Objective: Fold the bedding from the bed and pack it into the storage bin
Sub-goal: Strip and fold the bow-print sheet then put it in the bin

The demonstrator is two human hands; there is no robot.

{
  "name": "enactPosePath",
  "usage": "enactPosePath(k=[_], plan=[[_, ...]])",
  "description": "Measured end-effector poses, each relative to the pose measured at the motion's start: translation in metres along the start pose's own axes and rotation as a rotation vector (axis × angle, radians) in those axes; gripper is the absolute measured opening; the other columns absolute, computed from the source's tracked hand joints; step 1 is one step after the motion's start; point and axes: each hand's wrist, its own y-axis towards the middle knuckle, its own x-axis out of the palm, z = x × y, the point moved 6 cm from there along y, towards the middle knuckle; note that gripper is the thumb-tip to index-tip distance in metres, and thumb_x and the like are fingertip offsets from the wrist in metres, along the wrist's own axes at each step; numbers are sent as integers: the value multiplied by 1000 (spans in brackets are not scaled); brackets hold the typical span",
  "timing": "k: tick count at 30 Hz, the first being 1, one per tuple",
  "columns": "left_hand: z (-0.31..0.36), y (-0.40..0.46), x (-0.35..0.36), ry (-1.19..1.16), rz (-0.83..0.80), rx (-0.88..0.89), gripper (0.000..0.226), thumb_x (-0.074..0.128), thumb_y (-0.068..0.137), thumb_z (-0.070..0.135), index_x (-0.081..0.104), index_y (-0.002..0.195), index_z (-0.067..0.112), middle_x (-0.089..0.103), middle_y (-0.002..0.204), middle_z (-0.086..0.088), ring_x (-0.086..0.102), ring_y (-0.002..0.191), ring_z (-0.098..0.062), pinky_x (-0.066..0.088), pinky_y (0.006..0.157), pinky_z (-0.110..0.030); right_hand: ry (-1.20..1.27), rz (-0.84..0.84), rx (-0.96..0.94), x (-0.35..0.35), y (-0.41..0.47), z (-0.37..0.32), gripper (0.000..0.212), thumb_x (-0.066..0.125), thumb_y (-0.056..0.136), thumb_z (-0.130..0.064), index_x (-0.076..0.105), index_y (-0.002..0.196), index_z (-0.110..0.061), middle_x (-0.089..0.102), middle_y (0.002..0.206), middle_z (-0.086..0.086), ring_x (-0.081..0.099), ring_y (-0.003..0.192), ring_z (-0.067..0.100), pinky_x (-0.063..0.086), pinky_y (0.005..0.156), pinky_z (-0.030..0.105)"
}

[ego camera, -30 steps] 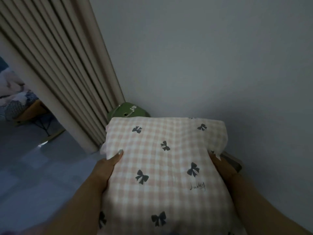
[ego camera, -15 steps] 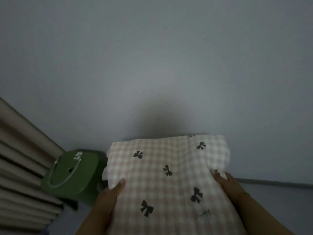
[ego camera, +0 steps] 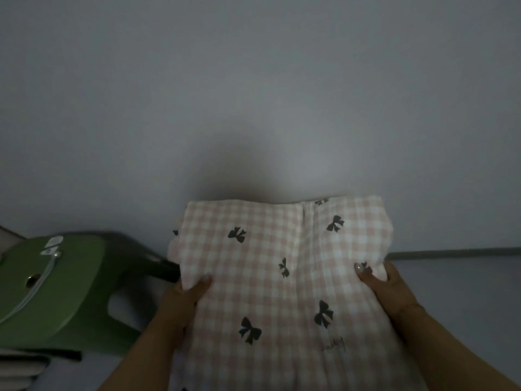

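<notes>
A folded bundle of bedding (ego camera: 282,266), pink-and-white check with black bows, fills the lower middle of the head view, held up in front of me. My left hand (ego camera: 183,297) grips its left edge with the thumb on top. My right hand (ego camera: 383,289) grips its right edge, thumb pressed on the cloth. The fingers under the bundle are hidden. No storage bin shows in this view.
A green stool-like object (ego camera: 53,292) with a white cord on its top stands at the lower left. A plain grey wall (ego camera: 253,94) fills the upper view, with a dark baseboard (ego camera: 462,253) at the right. Curtain folds (ego camera: 17,373) show at the bottom-left corner.
My view has swung right, away from the curtain and toward the wall. The green object has slid to the left and looks closer. Both hands keep their grip on the bundle.
</notes>
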Motion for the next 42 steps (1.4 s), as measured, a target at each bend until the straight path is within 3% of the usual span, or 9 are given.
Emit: enactPosePath(k=[6, 14, 22, 26, 31, 33, 36, 38, 42], plan=[[-69, 63, 22, -21, -33, 22, 22, 69, 84, 30, 57, 100, 21, 63, 90, -3, 60, 81, -21, 50, 68, -33, -74, 44, -48, 23, 50, 70, 24, 72, 80, -31, 65, 98, -18, 69, 92, 2, 66, 86, 20, 49, 64, 24], [-136, 126, 20, -69, -78, -107, 37, 70, 81, 36, 59, 107, 14, 66, 105, -15, 62, 96, -34, 51, 77, -43, -201, 128, -70, 37, 95, 117, 37, 71, 78, -41, 66, 104, -15, 69, 96, 3, 63, 81, 13, 43, 59, 20], [-160, 157, 5, 24, -41, -94, 34, 67, 84, 41, 64, 96, 10, 69, 100, -22, 66, 93, -39, 52, 88, -52, -367, 192, 21, 61, 98, 147, 69, 72, 79, -35, 42, 136, -9, 57, 126, 12, 55, 116, 31, 40, 91, 30], [-176, 175, 0, 79, 37, -107, 46, 67, 85, 39, 60, 109, 0, 65, 104, -23, 62, 96, -38, 49, 92, -48, -434, 113, 52, 75, 107, 162, 39, 73, 79, -28, 61, 108, -5, 64, 102, 10, 59, 106, 27, 46, 91, 33], [-187, 186, 1, 290, 90, -103, 77, 56, 87, 56, 40, 141, 4, 44, 143, -21, 45, 127, -37, 35, 110, -47, -561, 75, 182, 81, 105, 165, 87, 67, 81, -46, 25, 145, -5, 44, 143, 14, 45, 128, 30, 36, 108, 39], [-168, 183, -8, 634, 276, 73, 64, 52, 89, 54, 46, 135, 8, 53, 131, -20, 53, 114, -37, 43, 100, -46, -840, 223, 70, 78, 88, 145, 82, 65, 81, -52, 32, 138, -3, 48, 134, 22, 49, 122, 34, 44, 101, 45], [-103, 159, 10, 1015, 659, 805, 33, 59, 85, 32, 54, 108, 8, 57, 100, -14, 55, 88, -30, 49, 78, -44, -1100, 660, -562, 99, 59, 100, 75, 72, 71, -51, 50, 121, 0, 57, 110, 27, 56, 102, 40, 50, 88, 47], [-87, 164, 48, 1188, 468, 1053, 47, 49, 90, 36, 45, 131, 14, 47, 132, -17, 46, 121, -34, 37, 104, -50, -1194, 473, -619, 127, 74, 97, 79, 56, 80, -59, 37, 141, -12, 41, 139, 23, 38, 131, 38, 28, 110, 50], [-94, 209, 78, 1321, 253, 883, 76, 0, 81, 66, 14, 150, 37, 18, 159, -1, 13, 146, -24, -1, 119, -47, -1381, 185, -530, 163, 119, 115, 74, 11, 86, -72, 2, 150, -36, -3, 160, 4, -10, 147, 26, -9, 116, 54]])
